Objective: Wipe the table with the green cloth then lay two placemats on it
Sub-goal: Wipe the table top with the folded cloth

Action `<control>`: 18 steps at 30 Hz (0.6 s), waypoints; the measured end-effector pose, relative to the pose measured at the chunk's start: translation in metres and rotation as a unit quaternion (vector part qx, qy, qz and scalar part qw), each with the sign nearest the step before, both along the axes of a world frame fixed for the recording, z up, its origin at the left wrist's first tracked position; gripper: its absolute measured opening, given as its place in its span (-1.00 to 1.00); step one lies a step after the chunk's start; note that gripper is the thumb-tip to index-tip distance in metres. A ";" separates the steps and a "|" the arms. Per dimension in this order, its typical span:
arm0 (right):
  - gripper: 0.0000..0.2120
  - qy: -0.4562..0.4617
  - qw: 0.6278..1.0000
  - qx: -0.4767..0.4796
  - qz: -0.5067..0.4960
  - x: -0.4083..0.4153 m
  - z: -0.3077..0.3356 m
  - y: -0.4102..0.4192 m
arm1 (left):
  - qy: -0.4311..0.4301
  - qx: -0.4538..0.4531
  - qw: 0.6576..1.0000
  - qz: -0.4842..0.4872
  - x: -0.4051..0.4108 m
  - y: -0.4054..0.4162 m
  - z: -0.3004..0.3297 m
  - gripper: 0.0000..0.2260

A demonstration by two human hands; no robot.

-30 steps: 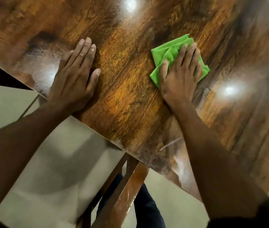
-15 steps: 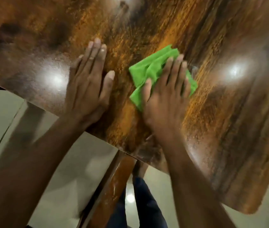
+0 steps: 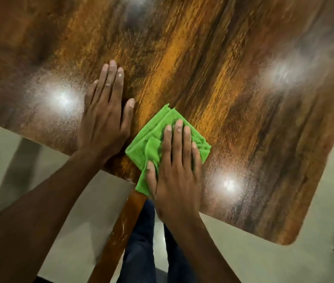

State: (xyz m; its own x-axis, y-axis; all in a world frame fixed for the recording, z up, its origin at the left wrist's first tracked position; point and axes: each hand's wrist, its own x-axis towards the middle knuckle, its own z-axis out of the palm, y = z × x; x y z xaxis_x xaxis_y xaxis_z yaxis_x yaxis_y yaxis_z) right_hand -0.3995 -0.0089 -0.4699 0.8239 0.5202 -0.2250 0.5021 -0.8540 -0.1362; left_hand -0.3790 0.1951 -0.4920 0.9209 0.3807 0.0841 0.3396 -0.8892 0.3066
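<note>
Two hands down on the glossy wooden table [image 3: 233, 82], which fills most of the frame. Left hand [image 3: 105, 121] lies flat at centre left, fingers straight and together. Right hand [image 3: 176, 170] presses the folded green cloth [image 3: 154, 135] at the table's lower edge, fingers extended, thumb on the cloth.

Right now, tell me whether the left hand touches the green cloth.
Apart. The head view shows bare table between the left hand, flat on the wood, and the green cloth under the right hand.
</note>
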 end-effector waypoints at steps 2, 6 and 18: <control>-0.27 0.004 1.000 0.002 0.007 0.003 -0.003 -0.009 | 0.001 -0.003 1.000 0.006 0.001 -0.001 0.000 -0.44; -0.25 -0.015 1.000 0.011 -0.001 0.039 -0.009 -0.020 | 0.001 0.002 1.000 0.005 0.002 -0.001 0.000 -0.45; -0.24 0.036 0.998 0.037 -0.040 -0.009 -0.006 0.029 | -0.008 0.005 1.000 -0.006 -0.001 0.001 -0.007 -0.48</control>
State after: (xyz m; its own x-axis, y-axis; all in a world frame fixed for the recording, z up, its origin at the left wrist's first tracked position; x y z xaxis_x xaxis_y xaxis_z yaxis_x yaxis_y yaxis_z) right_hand -0.4090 0.0205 -0.4761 0.8463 0.4711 -0.2486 0.4196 -0.8771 -0.2339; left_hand -0.3799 0.1963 -0.4988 0.9239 0.3686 0.1028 0.3240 -0.8964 0.3026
